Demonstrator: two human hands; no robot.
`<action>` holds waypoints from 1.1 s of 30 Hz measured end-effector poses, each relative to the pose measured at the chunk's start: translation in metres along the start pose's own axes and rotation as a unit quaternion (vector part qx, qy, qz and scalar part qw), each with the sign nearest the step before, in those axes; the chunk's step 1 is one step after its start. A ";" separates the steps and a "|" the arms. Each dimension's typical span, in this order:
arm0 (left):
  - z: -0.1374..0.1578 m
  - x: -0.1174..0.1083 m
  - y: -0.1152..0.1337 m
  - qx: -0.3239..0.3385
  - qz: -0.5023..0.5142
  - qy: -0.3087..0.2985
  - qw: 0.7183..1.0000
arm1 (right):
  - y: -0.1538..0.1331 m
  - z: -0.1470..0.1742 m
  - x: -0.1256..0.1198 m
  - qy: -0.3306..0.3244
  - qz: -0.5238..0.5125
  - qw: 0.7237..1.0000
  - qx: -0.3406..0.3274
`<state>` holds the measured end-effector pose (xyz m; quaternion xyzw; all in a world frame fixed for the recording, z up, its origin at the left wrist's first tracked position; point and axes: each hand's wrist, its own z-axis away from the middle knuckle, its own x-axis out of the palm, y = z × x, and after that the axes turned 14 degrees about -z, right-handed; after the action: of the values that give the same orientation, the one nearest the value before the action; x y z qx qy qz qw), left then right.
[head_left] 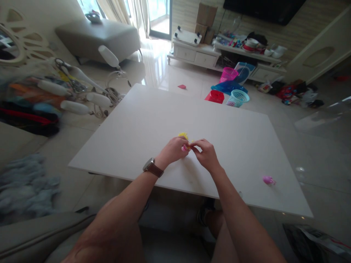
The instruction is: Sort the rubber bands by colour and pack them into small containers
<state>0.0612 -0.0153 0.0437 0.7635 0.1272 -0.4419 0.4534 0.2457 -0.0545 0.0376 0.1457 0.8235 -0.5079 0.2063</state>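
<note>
Over the middle of the white table (153, 117), my left hand (174, 150), with a watch (153, 167) on its wrist, is closed around a small toy (183, 135). A bright yellow tuft shows past the fingers on the far side, and a pink part peeks out between them. My right hand (205, 152) meets it from the right, thumb and forefinger pinched at an orange-yellow bit of the same toy. Fingers hide most of its shape. Off to the right, near the table's edge, lies a small pink-purple toy (268, 179), touched by neither hand.
Beyond the table's far edge stand a red bin (215, 96), a light-blue basket (238, 98) and a pink basket (229, 74) on the tiled floor. A lamp with white shades (109, 56) is close to the table's left side. My legs are under the near edge.
</note>
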 end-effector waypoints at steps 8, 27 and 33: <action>0.000 0.008 -0.006 0.030 0.008 0.010 0.999 | 0.002 0.000 0.003 0.035 -0.056 0.996 0.052; -0.002 0.011 0.003 -0.005 -0.003 0.004 1.000 | -0.004 0.001 -0.003 0.034 -0.038 0.998 0.045; -0.001 0.012 0.003 -0.045 -0.006 0.001 0.999 | 0.000 0.003 -0.002 0.023 -0.037 0.999 0.030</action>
<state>0.0706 -0.0187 0.0361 0.7419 0.1527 -0.4375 0.4846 0.2482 -0.0569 0.0372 0.1330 0.8172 -0.5363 0.1640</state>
